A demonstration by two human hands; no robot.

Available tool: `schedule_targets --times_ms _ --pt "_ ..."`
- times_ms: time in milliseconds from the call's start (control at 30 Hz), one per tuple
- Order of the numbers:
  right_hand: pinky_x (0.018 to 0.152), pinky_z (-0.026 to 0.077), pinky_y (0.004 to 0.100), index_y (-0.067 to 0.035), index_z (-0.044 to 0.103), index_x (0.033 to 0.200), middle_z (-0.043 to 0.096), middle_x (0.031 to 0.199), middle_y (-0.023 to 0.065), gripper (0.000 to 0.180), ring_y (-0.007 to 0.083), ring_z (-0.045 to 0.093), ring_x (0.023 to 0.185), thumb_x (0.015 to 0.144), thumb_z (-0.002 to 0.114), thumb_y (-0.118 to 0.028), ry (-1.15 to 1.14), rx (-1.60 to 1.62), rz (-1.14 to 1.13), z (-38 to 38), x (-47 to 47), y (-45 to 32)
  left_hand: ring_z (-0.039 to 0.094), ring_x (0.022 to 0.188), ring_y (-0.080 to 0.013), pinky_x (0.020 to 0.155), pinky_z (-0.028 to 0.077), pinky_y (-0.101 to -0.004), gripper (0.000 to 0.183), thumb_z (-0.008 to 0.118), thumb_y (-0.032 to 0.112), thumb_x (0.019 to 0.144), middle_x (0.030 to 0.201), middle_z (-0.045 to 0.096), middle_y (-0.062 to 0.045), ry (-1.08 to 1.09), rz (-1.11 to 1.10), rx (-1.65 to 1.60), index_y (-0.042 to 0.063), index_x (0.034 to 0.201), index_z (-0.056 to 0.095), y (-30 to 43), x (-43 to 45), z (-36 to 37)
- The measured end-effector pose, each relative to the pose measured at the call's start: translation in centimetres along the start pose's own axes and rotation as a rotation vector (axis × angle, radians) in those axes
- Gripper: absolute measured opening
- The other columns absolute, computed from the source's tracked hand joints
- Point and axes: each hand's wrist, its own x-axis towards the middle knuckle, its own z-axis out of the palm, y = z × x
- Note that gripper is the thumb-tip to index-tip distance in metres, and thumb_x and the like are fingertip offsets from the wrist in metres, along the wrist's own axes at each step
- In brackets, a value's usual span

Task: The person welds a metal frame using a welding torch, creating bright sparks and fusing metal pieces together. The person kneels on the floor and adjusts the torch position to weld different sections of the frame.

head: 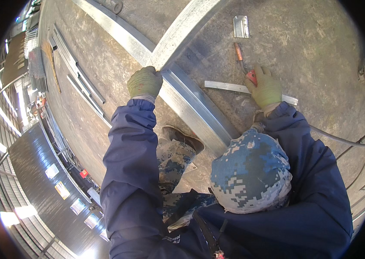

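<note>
At the joint where galvanized steel channels meet on the floor, my left hand (145, 83), in a yellow-green work glove, is closed around the edge of the near channel (198, 110). One channel (121, 35) runs up to the left and another, curved by the lens, (182, 29) up to the right. My right hand (265, 85), gloved alike, grips the red handle of a welding torch (251, 77). Its copper nozzle (238, 51) points away from me. Beneath this hand lies a narrow metal strip (226, 86). The fingertips of my left hand are partly hidden.
A short metal offcut (241, 27) lies beyond the torch. Left are long metal profiles (72, 64), a broom (53, 66) and stacked mesh (37, 64). A cable (337, 139) crosses the floor at right. My boot (182, 137) stands beside the near channel.
</note>
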Motion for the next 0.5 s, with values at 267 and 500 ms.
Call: schedule_targets --times_ms 267,500 --pt "0.094 0.063 0.0537 -0.014 0.050 0.162 0.063 0.149 0.0165 0.074 0.0431 0.076 0.114 0.099 0.081 -0.038 -0.108 -0.129 0.134 2.0 -0.6 0.5 0.080 0.106 -0.0399 0.094 0.062 -0.0527 0.033 0.066 0.040 0.104 0.108 0.084 -0.017 -0.021 -0.007 -0.008 0.014 0.112 0.085 -0.4 0.2 0.2" --pt "0.094 0.060 0.0558 -0.012 0.059 0.155 0.072 0.133 0.0244 0.061 0.0475 0.075 0.112 0.102 0.076 -0.037 -0.188 0.262 0.071 -0.2 -0.2 1.5 0.080 0.109 -0.0392 0.096 0.062 -0.0520 0.034 0.066 0.042 0.104 0.111 0.084 -0.016 -0.004 -0.001 -0.021 0.014 0.112 0.085 -0.2 0.2 -0.1"
